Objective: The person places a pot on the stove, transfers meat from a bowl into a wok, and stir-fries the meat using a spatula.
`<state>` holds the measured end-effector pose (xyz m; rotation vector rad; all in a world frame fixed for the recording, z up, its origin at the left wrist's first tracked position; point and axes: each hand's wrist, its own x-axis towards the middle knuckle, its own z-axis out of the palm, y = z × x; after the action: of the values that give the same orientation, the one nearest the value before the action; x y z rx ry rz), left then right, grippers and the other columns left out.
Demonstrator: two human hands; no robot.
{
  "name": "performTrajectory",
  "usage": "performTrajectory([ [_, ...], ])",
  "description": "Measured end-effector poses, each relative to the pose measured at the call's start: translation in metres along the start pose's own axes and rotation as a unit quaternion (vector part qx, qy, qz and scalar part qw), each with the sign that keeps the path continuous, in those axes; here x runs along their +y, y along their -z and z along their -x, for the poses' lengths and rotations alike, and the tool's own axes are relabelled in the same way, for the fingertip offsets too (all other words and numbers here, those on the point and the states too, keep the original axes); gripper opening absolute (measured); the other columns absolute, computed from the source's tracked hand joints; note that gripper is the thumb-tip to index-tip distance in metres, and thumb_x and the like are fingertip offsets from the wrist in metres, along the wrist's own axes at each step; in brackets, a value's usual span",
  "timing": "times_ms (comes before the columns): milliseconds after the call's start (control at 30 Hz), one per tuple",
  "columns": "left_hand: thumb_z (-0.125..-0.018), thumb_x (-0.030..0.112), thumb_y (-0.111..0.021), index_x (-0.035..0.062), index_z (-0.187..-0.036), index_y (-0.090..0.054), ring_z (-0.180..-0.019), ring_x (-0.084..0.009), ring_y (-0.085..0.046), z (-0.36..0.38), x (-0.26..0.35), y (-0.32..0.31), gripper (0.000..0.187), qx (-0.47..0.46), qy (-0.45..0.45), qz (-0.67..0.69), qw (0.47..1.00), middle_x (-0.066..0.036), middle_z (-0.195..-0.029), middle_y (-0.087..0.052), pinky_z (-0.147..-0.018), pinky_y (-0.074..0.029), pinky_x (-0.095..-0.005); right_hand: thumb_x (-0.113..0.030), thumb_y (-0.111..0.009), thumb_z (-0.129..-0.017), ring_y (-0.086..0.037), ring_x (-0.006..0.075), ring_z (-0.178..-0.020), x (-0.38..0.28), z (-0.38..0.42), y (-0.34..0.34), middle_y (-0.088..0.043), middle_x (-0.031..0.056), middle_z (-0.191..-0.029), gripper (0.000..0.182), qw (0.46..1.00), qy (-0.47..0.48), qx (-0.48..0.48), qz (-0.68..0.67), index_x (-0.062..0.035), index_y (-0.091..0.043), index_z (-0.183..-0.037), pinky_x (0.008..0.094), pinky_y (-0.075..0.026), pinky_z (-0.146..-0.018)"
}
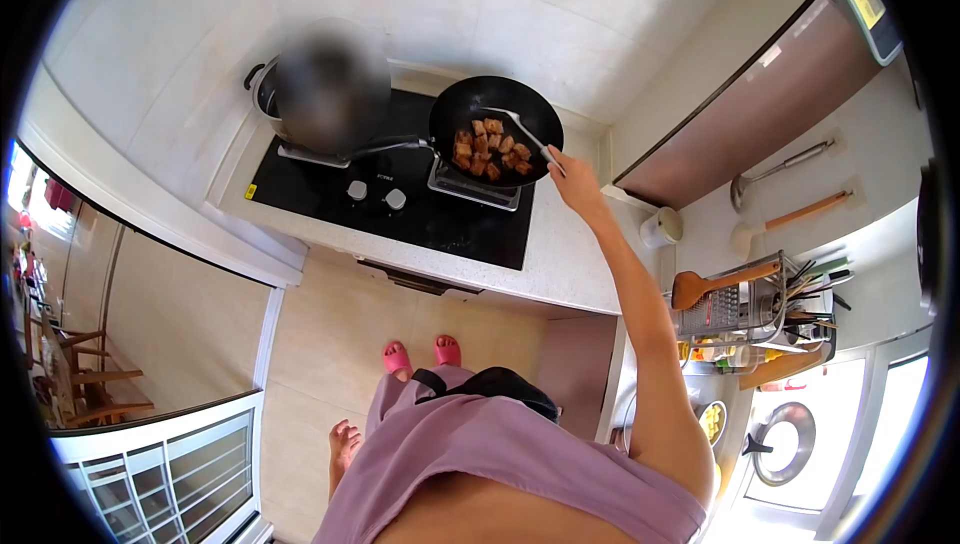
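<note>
My right hand [573,182] is closed around the handle of a metal spatula [527,128], whose far end reaches into a black wok [462,104]. Browned chunks of meat [480,147] lie in the wok, mostly toward its near side. The wok sits on the right burner of a black glass cooktop [420,219], its long handle pointing left. Down at my left side, my left hand [345,443] hangs with its fingers loosely bent and apart. It touches nothing I can see and holds nothing.
A pot [266,94] stands on the left burner, partly covered by a blurred patch. Two knobs [396,200] sit at the cooktop's front. To the right are a white canister [661,228], a utensil rack with a wooden spatula [715,284], and a ladle [740,192] hanging on the wall.
</note>
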<state>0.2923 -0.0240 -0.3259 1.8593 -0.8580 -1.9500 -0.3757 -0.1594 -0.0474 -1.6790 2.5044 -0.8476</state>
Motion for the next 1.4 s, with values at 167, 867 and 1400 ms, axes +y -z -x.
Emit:
performTrajectory([
  [167,-0.086,0.025,-0.051,0.0074,-0.125,-0.039,-0.078,-0.0192,-0.058,0.006,0.008,-0.005,0.044,0.003,0.005,-0.041,0.999,-0.012,-0.1,-0.056,-0.072,-0.049,-0.034,-0.02,-0.053,-0.083,-0.057,0.0388,-0.088,0.004,-0.001,-0.026,-0.059,0.0258,-0.091,0.036,0.998,-0.056,-0.026,-0.022,-0.0041,-0.053,-0.116,0.0404,-0.045,-0.075],
  [867,-0.086,0.024,-0.051,0.0077,-0.124,-0.04,-0.081,-0.0211,-0.059,0.015,0.0,-0.002,0.043,-0.012,0.032,-0.056,0.998,-0.013,-0.104,-0.056,-0.074,-0.049,-0.0352,-0.021,-0.051,-0.081,-0.057,0.039,-0.087,-0.022,-0.04,0.005,-0.06,0.0242,-0.091,0.032,0.991,-0.082,-0.088,-0.052,-0.0061,-0.057,-0.11,0.0405,-0.046,-0.076],
  [1400,-0.086,0.021,-0.049,0.0085,-0.123,-0.041,-0.082,-0.0221,-0.059,0.002,0.019,-0.013,0.04,0.006,0.055,0.001,0.998,-0.013,-0.103,-0.057,-0.074,-0.049,-0.0349,-0.016,-0.046,-0.09,-0.029,0.0066,-0.038,-0.023,-0.063,-0.008,-0.03,-0.0044,-0.048,0.031,0.956,-0.175,-0.152,-0.179,-0.004,-0.054,-0.117,0.0241,-0.025,-0.034],
])
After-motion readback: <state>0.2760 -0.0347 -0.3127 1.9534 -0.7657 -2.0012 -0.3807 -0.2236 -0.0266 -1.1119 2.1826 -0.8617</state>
